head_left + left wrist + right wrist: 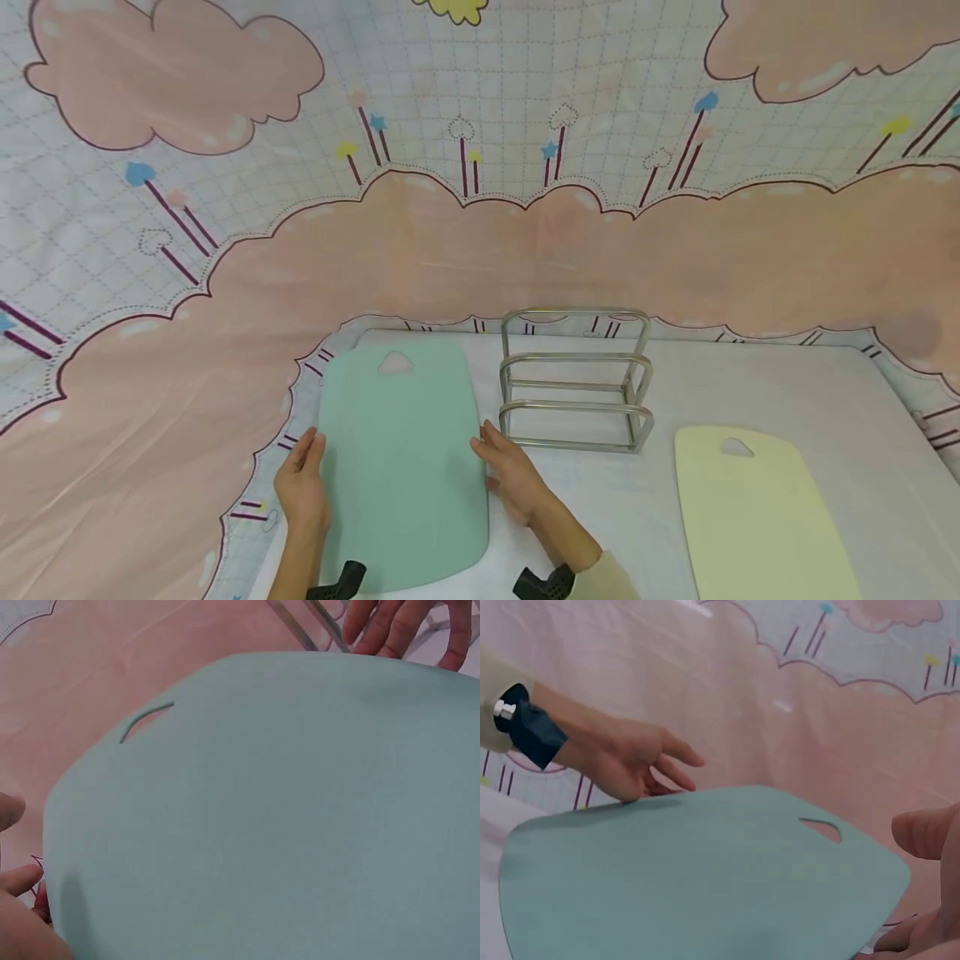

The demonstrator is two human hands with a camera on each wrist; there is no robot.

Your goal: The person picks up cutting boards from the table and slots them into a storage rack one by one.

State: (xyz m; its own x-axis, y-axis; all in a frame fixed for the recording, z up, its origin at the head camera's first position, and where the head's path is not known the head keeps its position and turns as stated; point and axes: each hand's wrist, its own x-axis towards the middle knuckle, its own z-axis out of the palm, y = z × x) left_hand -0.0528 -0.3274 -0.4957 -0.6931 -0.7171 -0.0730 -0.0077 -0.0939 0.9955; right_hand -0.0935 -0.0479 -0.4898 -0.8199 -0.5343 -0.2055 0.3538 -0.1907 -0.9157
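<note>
Green board (405, 483): placed between both grips, left of the metal rack (576, 357); contact with the desk (622, 500) cannot be told.
Left grip (302, 487): left edge touched, fingers extended, unclenched.
Right grip (519, 482): right edge touched, fingers loosely spread.
Handling step: apparently two-sided support; level edges seem called for.
Rack obstacle: rightward path possibly blocked.
Yellow board (757, 517): laid well apart, right.
</note>
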